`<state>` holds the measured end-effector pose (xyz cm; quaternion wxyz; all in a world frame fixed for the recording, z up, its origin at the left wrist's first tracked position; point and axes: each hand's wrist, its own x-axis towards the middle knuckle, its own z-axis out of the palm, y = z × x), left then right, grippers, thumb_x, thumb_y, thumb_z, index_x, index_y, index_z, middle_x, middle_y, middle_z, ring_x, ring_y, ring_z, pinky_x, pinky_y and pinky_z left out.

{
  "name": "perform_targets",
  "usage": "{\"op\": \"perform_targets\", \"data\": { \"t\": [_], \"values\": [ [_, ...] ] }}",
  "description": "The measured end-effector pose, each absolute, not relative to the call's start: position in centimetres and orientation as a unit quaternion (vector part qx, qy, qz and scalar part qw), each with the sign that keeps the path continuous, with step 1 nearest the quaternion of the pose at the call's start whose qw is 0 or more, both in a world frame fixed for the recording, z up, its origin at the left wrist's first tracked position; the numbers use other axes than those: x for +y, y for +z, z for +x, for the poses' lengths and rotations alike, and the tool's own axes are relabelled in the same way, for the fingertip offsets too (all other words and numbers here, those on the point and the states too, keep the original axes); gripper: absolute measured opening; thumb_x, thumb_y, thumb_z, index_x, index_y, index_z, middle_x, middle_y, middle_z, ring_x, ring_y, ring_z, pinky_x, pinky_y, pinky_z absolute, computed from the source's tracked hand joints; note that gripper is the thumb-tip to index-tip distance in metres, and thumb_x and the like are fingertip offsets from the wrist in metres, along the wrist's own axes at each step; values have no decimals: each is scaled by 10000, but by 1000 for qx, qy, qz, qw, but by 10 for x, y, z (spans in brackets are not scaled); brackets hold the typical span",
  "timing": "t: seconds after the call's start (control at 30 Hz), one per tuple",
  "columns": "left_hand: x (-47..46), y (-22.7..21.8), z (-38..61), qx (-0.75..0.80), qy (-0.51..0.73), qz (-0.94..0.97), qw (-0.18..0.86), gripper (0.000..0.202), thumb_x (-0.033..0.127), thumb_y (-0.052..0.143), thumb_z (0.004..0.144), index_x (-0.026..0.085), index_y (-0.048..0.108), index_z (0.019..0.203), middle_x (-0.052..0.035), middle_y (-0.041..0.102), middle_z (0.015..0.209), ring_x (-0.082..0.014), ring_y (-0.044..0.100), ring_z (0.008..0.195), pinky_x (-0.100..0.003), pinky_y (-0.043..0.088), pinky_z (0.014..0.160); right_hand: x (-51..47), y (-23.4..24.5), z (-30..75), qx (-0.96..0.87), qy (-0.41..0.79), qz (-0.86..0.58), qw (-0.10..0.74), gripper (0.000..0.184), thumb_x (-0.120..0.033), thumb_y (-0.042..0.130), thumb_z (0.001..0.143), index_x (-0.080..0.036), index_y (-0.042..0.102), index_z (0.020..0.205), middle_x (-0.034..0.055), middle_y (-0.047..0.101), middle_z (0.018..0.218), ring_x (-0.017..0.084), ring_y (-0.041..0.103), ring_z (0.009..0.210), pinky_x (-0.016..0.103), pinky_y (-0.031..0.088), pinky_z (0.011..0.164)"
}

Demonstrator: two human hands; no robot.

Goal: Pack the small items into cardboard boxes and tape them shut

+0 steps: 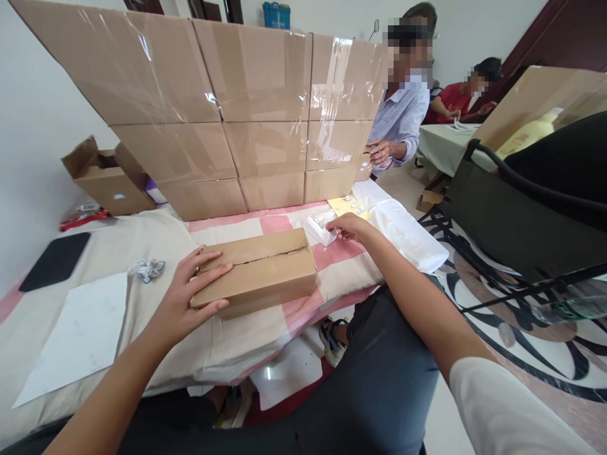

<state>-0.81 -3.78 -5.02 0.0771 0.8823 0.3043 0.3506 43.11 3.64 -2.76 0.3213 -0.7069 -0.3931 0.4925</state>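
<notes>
Cardboard box [270, 272] sits right before me on the checked cloth [327, 256], and I take it as the centre of the clock. Its top flaps are folded down to a meeting seam, so that much is done; I see no tape over the seam, which looks to me like the part left unfinished. My left hand [186, 292] is spread wide over the nine o'clock end, fingers on top and thumb against the near side, resting rather than gripping. My right hand [353, 227] is at two o'clock, fingers curled beside the white tape dispenser [322, 234]; whether they pinch anything (a tape end, say) I cannot tell. At twelve a stack of taped boxes [265, 101] walls off the far side, another person's hand [382, 151] at its end between one and two. The table's near edge runs close by toward five, leaving little room. Toward nine there is more, though crumpled clear plastic [150, 270] lies there, with a white sheet [78, 338] beyond it toward half past eight.
</notes>
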Motion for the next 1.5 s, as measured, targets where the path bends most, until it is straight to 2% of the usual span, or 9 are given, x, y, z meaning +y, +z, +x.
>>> {"op": "perform_targets", "data": {
  "t": [0.23,0.43,0.67,0.8,0.97,1.1,1.17,1.27,1.5],
  "values": [
    [-39,-51,-7,305,357,880,74,539,421,656,944,428,498,1459,-56,457,1519,-407,339,1498,-708,302,1213,36,-27,432,-386,487,-719,311,175,-186,762,814,-134,663,678,-88,333,406,62,341,360,200,281,362],
    [-40,-50,-6,301,359,881,67,546,403,650,951,432,485,1470,-51,453,1525,-391,344,1499,-680,311,1223,29,-29,431,-366,493,-725,312,191,-251,792,827,-140,662,741,-34,502,503,141,617,475,227,482,455],
    [-40,-51,-6,303,361,879,70,553,406,666,942,420,493,1467,-59,457,1524,-388,347,1495,-689,285,1228,25,-34,419,-355,468,-733,344,248,-262,709,926,-132,615,737,-9,549,590,134,674,568,184,399,424],
    [-40,-50,-5,304,363,878,69,541,415,659,944,414,500,1461,-61,462,1518,-391,346,1496,-688,295,1224,27,-42,417,-345,466,-736,351,172,-290,651,984,-118,657,978,22,661,844,129,675,723,228,538,587],
    [-40,-50,-5,305,360,879,70,523,429,653,944,412,513,1448,-56,461,1517,-396,349,1492,-685,299,1225,28,-48,422,-337,484,-725,356,311,-360,642,994,-146,638,1220,84,673,1168,188,684,963,372,607,822],
    [-39,-50,-5,307,361,877,76,516,421,654,945,407,518,1443,-54,460,1517,-389,347,1494,-668,293,1233,26,-47,424,-329,493,-711,378,243,-343,645,993,-132,656,1114,52,690,1024,148,682,838,310,603,729],
    [-40,-49,-5,306,362,878,75,516,412,654,947,407,516,1444,-55,460,1516,-384,345,1496,-663,294,1232,24,-47,423,-324,493,-704,396,178,-297,661,975,-126,652,925,14,662,816,130,667,710,267,588,638],
    [-41,-49,-5,309,357,879,74,515,377,647,957,413,505,1450,-56,451,1521,-369,338,1503,-657,296,1230,22,-47,421,-319,488,-694,423,302,-242,696,923,-161,549,672,-16,558,578,130,642,581,238,564,537],
    [-41,-48,-4,309,356,879,75,532,344,659,950,410,503,1455,-60,454,1519,-361,330,1510,-657,296,1228,19,-47,421,-297,471,-696,454,313,-76,730,770,-171,512,568,11,650,576,123,662,555,196,536,490]
  ]
}}
